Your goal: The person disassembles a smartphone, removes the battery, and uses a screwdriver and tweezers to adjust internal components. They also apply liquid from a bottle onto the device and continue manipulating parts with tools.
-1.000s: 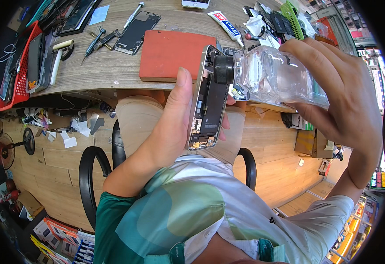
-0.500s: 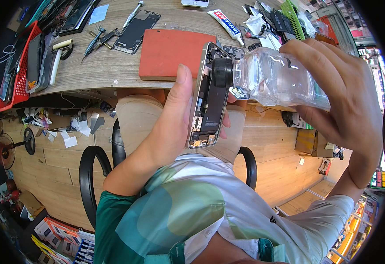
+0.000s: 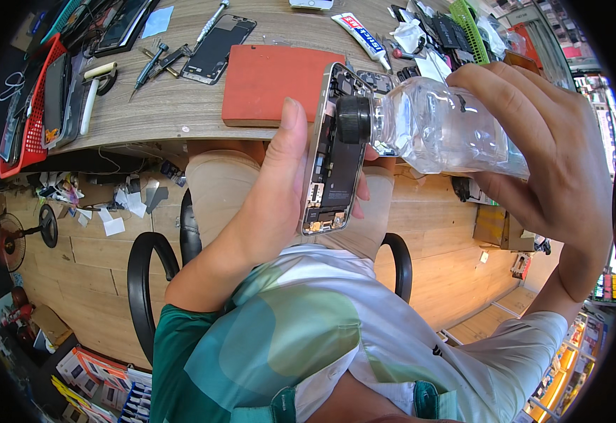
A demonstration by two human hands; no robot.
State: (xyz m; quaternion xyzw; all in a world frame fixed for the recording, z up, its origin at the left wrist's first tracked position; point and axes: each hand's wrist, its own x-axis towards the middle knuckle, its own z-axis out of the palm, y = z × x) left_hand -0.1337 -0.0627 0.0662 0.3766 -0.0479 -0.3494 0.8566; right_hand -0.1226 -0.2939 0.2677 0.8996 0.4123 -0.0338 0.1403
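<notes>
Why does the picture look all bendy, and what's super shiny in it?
Head view: the fisheye lens curves the front edge of the desk and leaves black corners; also head view: white glints on the clear bottle in the right hand.

A wood-grain desk (image 3: pixel 160 116) spans the frame's top. On it lie a screwdriver (image 3: pixel 147 72), a blue slip (image 3: pixel 157 22) and a dark screen (image 3: pixel 220 51), upper left; a red block (image 3: pixel 276 88), upper centre; a tube (image 3: pixel 361 37), upper right. Papers (image 3: pixel 114 226) lie on the floor (image 3: pixel 89 271), left.
</notes>
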